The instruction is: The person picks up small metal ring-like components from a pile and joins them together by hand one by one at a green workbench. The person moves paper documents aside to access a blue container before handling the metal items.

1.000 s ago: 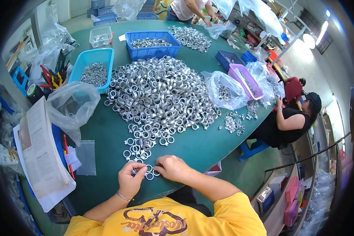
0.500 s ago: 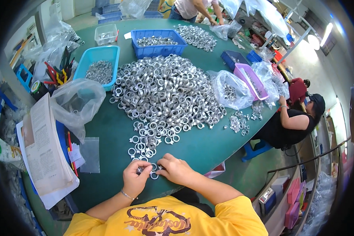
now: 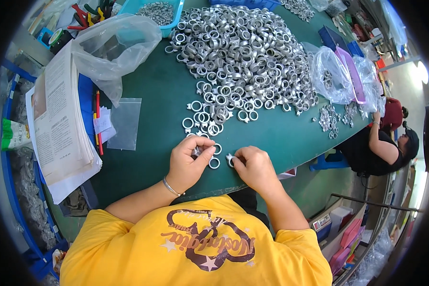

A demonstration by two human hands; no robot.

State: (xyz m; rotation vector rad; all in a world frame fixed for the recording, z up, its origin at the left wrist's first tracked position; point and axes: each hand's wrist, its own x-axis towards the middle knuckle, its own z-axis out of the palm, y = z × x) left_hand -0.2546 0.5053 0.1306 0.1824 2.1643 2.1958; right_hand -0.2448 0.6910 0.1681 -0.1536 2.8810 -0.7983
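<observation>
My left hand (image 3: pixel 188 164) is closed, thumb and forefinger pressed together over small silvery pieces partly hidden in the fingers. Against its fingertips is a metal ring (image 3: pixel 217 148), and a loose ring (image 3: pixel 214 163) lies just below on the table. To the right, my right hand (image 3: pixel 256 166) pinches another small metal ring (image 3: pixel 230 160) with a little lug, close to the tabletop. Beyond both hands, a trail of loose rings (image 3: pixel 202 118) leads up to a large heap of similar silvery rings (image 3: pixel 245 52).
The green table (image 3: pixel 162 109) curves away on the right. At left lie a stack of printed papers (image 3: pixel 57 119), pens (image 3: pixel 98 124), a clear plastic bag (image 3: pixel 114 47) and a small flat bag (image 3: pixel 126 124). A turquoise bin (image 3: pixel 176 19) stands behind. A co-worker (image 3: pixel 381 148) sits at right.
My hands have moved apart; the right one now holds a ring away from the left. The whole view has shifted, so the heap sits higher and further right in the picture.
</observation>
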